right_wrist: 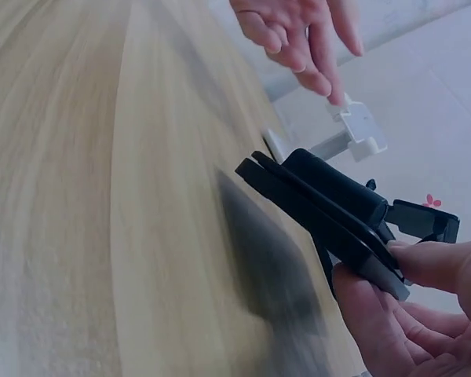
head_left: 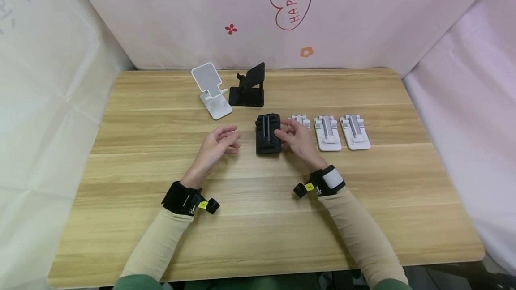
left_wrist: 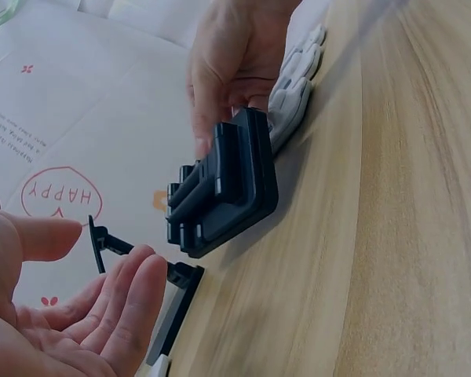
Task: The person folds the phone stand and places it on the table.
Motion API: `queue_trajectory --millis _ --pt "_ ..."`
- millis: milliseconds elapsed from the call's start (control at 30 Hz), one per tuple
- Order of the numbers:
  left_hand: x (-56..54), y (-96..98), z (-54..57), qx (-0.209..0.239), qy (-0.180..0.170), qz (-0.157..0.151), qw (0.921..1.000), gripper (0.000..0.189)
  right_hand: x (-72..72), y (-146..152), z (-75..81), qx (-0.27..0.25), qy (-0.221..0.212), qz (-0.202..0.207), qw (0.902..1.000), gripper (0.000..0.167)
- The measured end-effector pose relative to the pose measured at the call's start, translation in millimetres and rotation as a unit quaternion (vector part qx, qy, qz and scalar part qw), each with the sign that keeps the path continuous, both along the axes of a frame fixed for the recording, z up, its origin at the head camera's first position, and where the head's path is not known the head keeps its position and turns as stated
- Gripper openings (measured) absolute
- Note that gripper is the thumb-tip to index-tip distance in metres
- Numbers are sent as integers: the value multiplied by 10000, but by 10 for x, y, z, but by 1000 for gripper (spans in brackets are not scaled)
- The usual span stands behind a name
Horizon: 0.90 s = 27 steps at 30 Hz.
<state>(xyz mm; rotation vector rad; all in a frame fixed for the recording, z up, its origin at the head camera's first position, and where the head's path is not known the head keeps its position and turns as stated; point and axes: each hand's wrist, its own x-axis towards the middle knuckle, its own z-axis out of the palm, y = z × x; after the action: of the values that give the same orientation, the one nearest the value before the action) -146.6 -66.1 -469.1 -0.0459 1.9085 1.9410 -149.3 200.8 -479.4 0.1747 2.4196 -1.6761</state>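
Watching remotely, I see the right hand (head_left: 300, 142) pinching the folded black stand (head_left: 268, 135) just above the counter (head_left: 250, 223), left of 3 white stands (head_left: 328, 134). The left hand (head_left: 215, 144) hangs loosely spread, empty. Lifting seems underway; unfolding would probably need both.

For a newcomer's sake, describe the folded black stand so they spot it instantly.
Over the wooden table, find the right hand near the middle. It pinches the folded black stand; the other black stand is unfolded, and the other folded stands are white.
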Motion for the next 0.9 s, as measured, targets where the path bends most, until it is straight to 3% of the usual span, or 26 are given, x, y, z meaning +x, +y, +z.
queue_trajectory --millis 233,367,600,900 --pt "-1 -2 -3 -72 -39 -5 10000 46 -22 16 -49 83 336 -13 9994 39" --pt "-4 -1 -7 -99 -27 -14 9999 45 -29 5 -24 634 452 101 9969 29" --pt "8 -3 -18 -141 16 -88 9999 46 -9 -39 24 2126 691 263 9743 18" --pt "11 -15 -30 -219 19 -159 9996 45 5 -106 32 2606 860 275 9612 13"
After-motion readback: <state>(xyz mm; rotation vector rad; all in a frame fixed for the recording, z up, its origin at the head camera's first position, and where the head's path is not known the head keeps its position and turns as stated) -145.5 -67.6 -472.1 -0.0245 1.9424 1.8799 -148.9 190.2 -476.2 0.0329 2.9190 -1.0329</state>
